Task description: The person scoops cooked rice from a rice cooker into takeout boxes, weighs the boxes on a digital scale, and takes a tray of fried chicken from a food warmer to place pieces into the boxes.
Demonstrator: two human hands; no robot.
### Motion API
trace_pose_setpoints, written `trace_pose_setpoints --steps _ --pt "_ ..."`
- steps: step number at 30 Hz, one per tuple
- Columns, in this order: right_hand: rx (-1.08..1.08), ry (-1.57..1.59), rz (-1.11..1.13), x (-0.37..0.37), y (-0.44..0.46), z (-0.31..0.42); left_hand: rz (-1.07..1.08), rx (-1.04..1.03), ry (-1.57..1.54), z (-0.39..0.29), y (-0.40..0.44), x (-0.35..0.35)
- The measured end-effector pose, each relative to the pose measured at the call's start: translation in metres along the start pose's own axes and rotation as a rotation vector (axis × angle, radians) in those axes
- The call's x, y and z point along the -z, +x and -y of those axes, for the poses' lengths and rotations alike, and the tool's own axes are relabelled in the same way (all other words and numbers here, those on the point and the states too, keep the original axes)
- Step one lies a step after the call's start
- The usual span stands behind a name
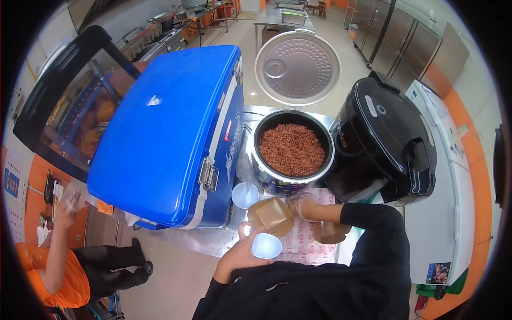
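My left hand [241, 253] is wrapped round a small pale-blue bowl [266, 246], its thumb close to the lower edge of a brown paper food box [272, 216]. On the box's right edge my right hand [304, 207], in a clear plastic glove, is closed; the glove blurs its fingers. A second brown paper box [330, 233] lies partly under my right forearm. Just behind the first box stands another pale-blue cup [245, 195]. Beyond my hands is an open rice cooker [293, 182] with reddish-brown rice [292, 149] in it, its lid [297, 66] raised.
A large blue cooler box [165, 128] stands on the left, beside a glass-fronted display case [80, 106]. To the right is a closed black cooker [384, 133], with a white chest freezer [442, 213] past it. A person in an orange shirt [74, 277] is at lower left.
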State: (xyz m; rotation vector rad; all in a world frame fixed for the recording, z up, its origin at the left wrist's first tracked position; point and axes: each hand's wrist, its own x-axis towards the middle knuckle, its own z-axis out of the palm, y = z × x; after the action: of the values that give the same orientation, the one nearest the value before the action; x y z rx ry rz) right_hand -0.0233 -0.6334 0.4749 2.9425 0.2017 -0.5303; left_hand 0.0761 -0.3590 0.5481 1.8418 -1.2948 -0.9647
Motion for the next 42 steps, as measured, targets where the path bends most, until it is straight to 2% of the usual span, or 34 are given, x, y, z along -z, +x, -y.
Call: trace_pose_setpoints --steps 4,7,10,13,16,19,21,23,25,27,29,31,33,35,37,39,41,42 --pt "-0.139 0.080 0.055 0.003 0.000 0.009 -0.102 0.010 0.067 0.003 -0.002 -0.002" --pt "-0.048 0.045 0.046 0.007 0.001 0.004 -0.035 -0.001 0.016 0.011 -0.003 0.003" --pt "-0.087 0.062 -0.007 0.011 0.002 0.008 0.127 0.148 -0.217 0.003 -0.004 0.018" --pt "0.051 -0.024 -0.142 -0.002 0.006 0.002 0.117 0.153 -0.201 -0.010 -0.020 0.034" --pt "0.048 -0.011 0.047 -0.007 0.019 0.012 0.112 0.189 -0.260 -0.017 -0.039 0.044" --pt "-0.064 -0.017 -0.005 -0.026 0.029 0.013 -0.018 0.125 -0.077 0.012 -0.058 0.031" --pt "-0.039 -0.005 -0.031 -0.046 0.037 0.007 0.021 0.204 -0.185 0.003 -0.059 0.037" --pt "-0.040 0.034 0.029 -0.035 0.035 0.005 0.024 0.229 -0.263 -0.015 -0.056 0.045" --pt "-0.061 0.099 0.170 0.041 0.012 0.007 -0.016 0.201 -0.310 -0.027 -0.051 0.048" --pt "-0.184 0.179 0.264 0.110 -0.019 0.004 -0.015 0.170 -0.283 -0.023 -0.042 0.047" --pt "-0.341 0.122 0.252 0.148 -0.059 -0.005 0.000 0.141 -0.245 -0.019 -0.029 0.043" --pt "-0.246 0.187 -0.096 0.186 -0.116 -0.024 0.025 0.111 -0.195 -0.014 -0.011 0.035" --pt "-0.425 0.088 -0.065 0.218 -0.126 -0.028 0.011 0.058 -0.117 0.011 0.010 0.014" --pt "-0.465 0.208 -0.343 0.226 -0.122 -0.048 0.024 0.015 -0.101 0.006 0.029 0.004" --pt "-0.695 0.198 -0.258 0.222 -0.083 -0.071 0.035 0.025 -0.068 -0.014 0.030 0.007" --pt "-0.895 0.188 -0.335 0.211 -0.045 -0.089 -0.001 0.048 0.004 -0.025 0.025 0.009" --pt "-0.992 -0.115 -0.541 0.190 -0.009 -0.108 -0.059 0.013 0.034 -0.049 0.009 0.022" --pt "-0.939 -0.212 -0.498 0.176 0.003 -0.122 -0.090 -0.005 0.047 -0.056 0.005 0.027"
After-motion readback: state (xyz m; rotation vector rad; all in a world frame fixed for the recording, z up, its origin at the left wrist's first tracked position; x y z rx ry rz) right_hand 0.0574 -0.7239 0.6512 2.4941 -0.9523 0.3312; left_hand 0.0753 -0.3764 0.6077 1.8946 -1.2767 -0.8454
